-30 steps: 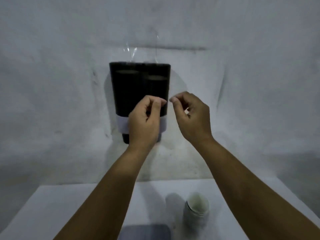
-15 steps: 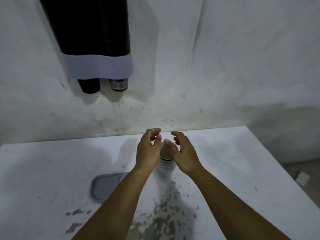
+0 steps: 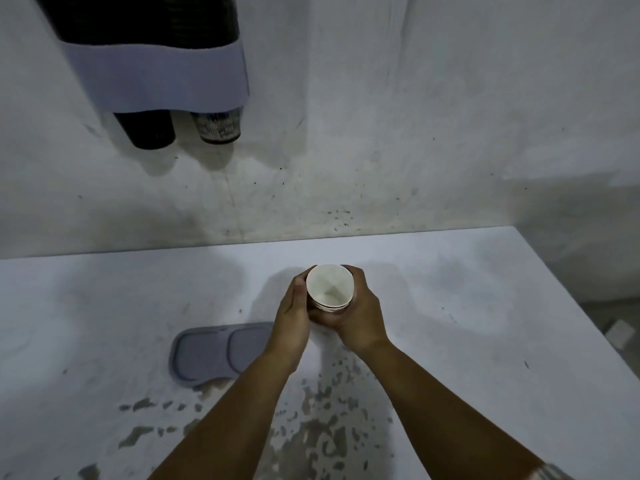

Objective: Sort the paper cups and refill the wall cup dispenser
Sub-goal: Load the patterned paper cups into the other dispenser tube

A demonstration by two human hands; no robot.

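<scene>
Cupping the stack of paper cups (image 3: 329, 289) on the table (image 3: 485, 306), your left hand (image 3: 292, 315) and right hand (image 3: 356, 315) wrap round it. The dispenser (image 3: 156, 74) already shows cups; this stack seemingly remains to load.

Likely utility or pantry corner: wall cup dispenser (image 3: 152, 50), stained white table (image 3: 450, 341).

A white table (image 3: 485, 306) with worn, speckled paint near its front edge stands against a grey, stained wall (image 3: 415, 116). A grey flat lid (image 3: 211, 355) lies left of the hands. The light is dim. Far right, some floor (image 3: 620, 327) shows.
</scene>
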